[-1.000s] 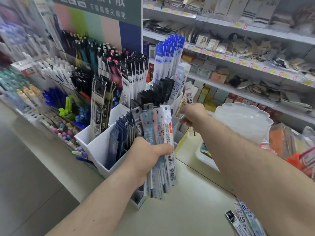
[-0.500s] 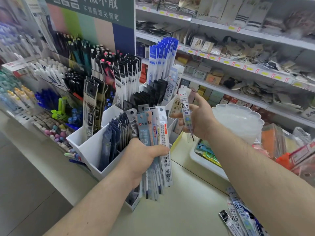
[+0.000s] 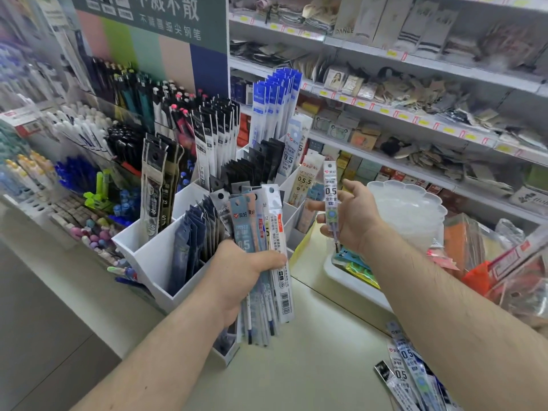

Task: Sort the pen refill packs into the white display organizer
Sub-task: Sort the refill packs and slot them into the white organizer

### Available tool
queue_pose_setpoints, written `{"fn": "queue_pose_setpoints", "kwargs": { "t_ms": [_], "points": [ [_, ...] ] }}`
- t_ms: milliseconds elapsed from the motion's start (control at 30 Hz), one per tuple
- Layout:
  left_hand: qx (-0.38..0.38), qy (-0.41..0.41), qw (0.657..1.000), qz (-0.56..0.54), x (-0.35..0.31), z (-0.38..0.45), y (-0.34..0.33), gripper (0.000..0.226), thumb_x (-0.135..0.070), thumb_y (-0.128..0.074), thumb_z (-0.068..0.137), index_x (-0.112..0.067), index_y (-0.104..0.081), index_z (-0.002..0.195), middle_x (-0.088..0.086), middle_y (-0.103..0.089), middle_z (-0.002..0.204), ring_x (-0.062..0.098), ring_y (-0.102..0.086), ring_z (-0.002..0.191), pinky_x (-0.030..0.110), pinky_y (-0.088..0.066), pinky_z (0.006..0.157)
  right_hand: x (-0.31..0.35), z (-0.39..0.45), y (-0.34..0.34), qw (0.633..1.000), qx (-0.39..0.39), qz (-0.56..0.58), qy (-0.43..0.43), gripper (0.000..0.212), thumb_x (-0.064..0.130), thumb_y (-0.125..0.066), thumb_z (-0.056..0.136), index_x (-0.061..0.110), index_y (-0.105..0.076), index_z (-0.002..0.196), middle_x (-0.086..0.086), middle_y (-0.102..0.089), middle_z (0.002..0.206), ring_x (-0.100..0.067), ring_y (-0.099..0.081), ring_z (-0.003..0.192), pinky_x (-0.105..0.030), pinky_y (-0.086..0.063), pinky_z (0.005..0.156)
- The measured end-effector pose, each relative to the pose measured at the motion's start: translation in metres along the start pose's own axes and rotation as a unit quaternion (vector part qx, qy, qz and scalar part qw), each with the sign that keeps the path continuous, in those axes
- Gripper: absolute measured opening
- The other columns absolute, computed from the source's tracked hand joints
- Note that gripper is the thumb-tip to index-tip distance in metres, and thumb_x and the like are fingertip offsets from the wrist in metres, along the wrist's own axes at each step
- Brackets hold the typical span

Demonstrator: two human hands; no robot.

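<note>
Right down by the bottom edge first: loose refill packs [image 3: 410, 378] lying fanned on the pale counter [image 3: 311, 366], under the right forearm, not sorted yet.

Then up to the left hand [image 3: 237, 274], fingers and thumb wrapped tight round a thick bundle of packs [image 3: 268, 262], held upright with the hang-tab ends up and the refill tips poking out below the fist. Parked right in front of the white display organizer [image 3: 160, 262], touching or nearly so, can't tell which.

Over to the right hand [image 3: 351, 216], pinching a single pack [image 3: 330, 197] marked 0.5, thumb in front and fingers behind, the rest of the fingers loosely spread. Long axis close to vertical, tab up, tip hanging below the palm.

Now the bit that matters: organizer slots sitting to the left of that single pack and a little further back, with similar 0.5 packs [image 3: 304, 185] standing in the compartment just beside it. Right hand clearly the nearer one to that slot. Already upright, so probably just a short slide left and a drop in, tip first.

Further back, pen racks [image 3: 124, 120] and cluttered shop shelves [image 3: 415, 120].
</note>
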State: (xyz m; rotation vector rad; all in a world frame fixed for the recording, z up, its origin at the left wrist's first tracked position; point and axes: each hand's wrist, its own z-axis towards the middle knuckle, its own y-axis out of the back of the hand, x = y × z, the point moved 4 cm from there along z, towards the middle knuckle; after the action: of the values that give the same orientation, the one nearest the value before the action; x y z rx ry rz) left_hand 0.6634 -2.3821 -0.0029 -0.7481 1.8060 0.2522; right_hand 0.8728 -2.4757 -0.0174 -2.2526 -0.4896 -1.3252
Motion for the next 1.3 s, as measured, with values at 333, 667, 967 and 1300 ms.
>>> {"fn": "queue_pose_setpoints", "kwargs": {
  "t_ms": [333, 667, 967, 1300],
  "points": [
    [-0.007, -0.004, 1.0, 0.004, -0.003, 0.0, 0.006, 0.015, 0.006, -0.07, 0.083, -0.005, -0.071, 0.093, 0.014, -0.074, 0.079, 0.031, -0.073, 0.073, 0.047, -0.061, 0.07, 0.011, 0.011, -0.009, 0.994, -0.104, -0.016, 0.028, 0.024, 0.022, -0.037, 0.1, 0.008, -0.054, 0.091, -0.01, -0.062, 0.071, -0.018, -0.051, 0.05, -0.029, -0.041, 0.053],
    [-0.017, -0.004, 1.0, 0.003, -0.003, 0.002, 0.008, 0.018, 0.006, -0.07, 0.083, -0.007, -0.072, 0.094, 0.015, -0.075, 0.082, 0.033, -0.074, 0.078, 0.048, -0.062, 0.073, 0.022, 0.008, -0.013, 0.986, -0.104, -0.066, 0.111, 0.013, 0.011, -0.059, 0.098, 0.006, -0.067, 0.108, -0.001, -0.069, 0.084, 0.0, -0.057, 0.048, -0.018, -0.043, 0.051],
    [-0.016, -0.003, 1.0, -0.002, -0.006, 0.002, 0.007, 0.017, 0.006, -0.069, 0.083, -0.007, -0.072, 0.092, 0.015, -0.075, 0.081, 0.033, -0.073, 0.078, 0.049, -0.061, 0.075, 0.045, 0.005, -0.019, 0.976, -0.111, -0.04, 0.184, 0.013, 0.005, -0.06, 0.097, 0.009, -0.066, 0.087, -0.009, -0.069, 0.078, -0.014, -0.064, 0.059, -0.025, -0.051, 0.058],
    [-0.014, 0.007, 1.0, 0.007, -0.004, -0.001, 0.012, 0.018, 0.003, -0.071, 0.084, -0.011, -0.072, 0.096, 0.014, -0.076, 0.089, 0.031, -0.074, 0.083, 0.05, -0.061, 0.078, 0.062, 0.021, -0.056, 0.959, -0.132, -0.036, 0.25, 0.023, 0.005, -0.059, 0.097, 0.016, -0.068, 0.079, -0.005, -0.071, 0.08, -0.017, -0.071, 0.08, -0.034, -0.06, 0.086]
  ]
}}
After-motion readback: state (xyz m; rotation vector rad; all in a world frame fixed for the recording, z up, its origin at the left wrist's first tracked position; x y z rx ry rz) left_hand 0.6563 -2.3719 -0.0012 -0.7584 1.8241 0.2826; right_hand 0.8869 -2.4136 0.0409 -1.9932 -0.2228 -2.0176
